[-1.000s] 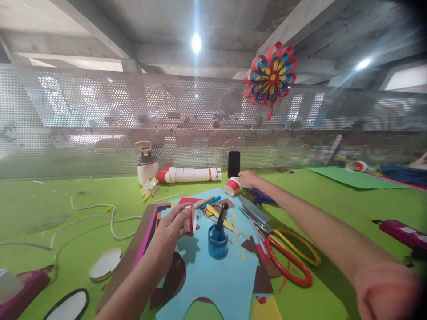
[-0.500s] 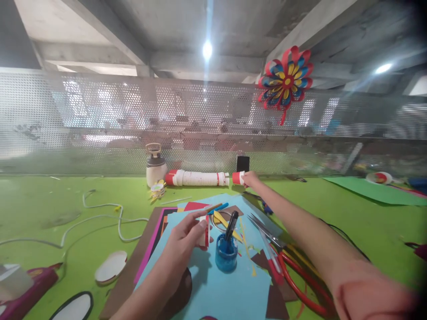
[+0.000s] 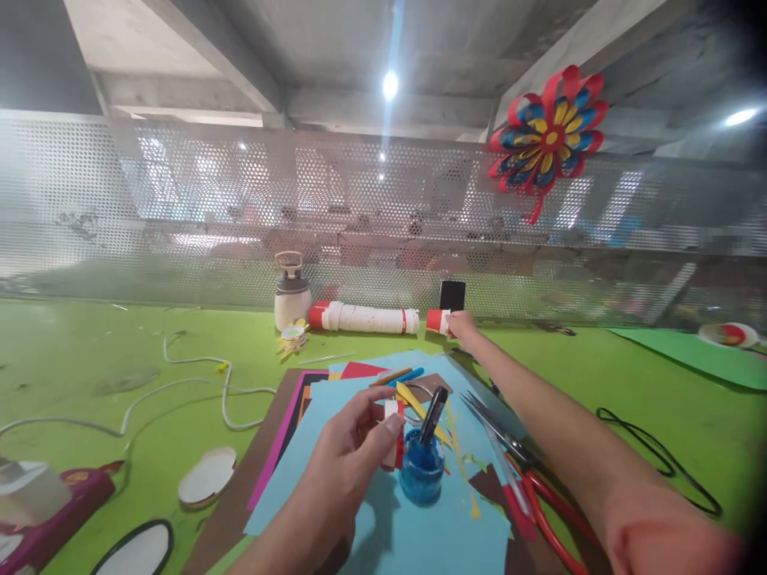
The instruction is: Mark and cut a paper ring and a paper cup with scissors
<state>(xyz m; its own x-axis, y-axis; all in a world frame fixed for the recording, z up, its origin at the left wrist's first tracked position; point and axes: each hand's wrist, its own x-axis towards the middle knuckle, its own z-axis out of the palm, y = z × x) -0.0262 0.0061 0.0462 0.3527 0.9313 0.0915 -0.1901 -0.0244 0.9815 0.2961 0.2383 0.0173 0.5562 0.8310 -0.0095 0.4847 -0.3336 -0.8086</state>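
The left hand (image 3: 351, 451) is pinching a small red-and-white paper cup piece (image 3: 394, 435) between thumb and fingertips, holding it just above the light blue paper sheet (image 3: 413, 527) and right beside a small blue pot (image 3: 422, 477) with a black pen-like tool (image 3: 432, 415) standing tilted in it. The right hand (image 3: 462, 326) is reaching far across the table, fingers closing around a red-rimmed white paper cup (image 3: 438, 321) lying on its side, just at the end of a long stack of nested paper cups (image 3: 363, 318) resting along the perforated metal screen (image 3: 240, 216). A black phone (image 3: 452, 295) is leaning upright against the screen just behind this cup.

Under the right forearm, red-handled scissors (image 3: 527, 479) are lying on the paper pile, blades pointing toward the far side. Sheets of pink, brown and orange paper (image 3: 281, 431) are peeking out from under the blue one, and an orange pencil (image 3: 391, 376) and blue pen (image 3: 408, 374) are lying at the pile's far edge.

Farther out, a white bottle with a looped cap (image 3: 292, 289) is standing near the stack's left end, a white cable (image 3: 197, 383) is winding across the green table (image 3: 89, 351), and a round white lid (image 3: 208, 477) is sitting near the brown sheet. A paper flower in red, blue and yellow (image 3: 548, 136) is hanging on the screen at upper right. No writing or brand is readable on anything.
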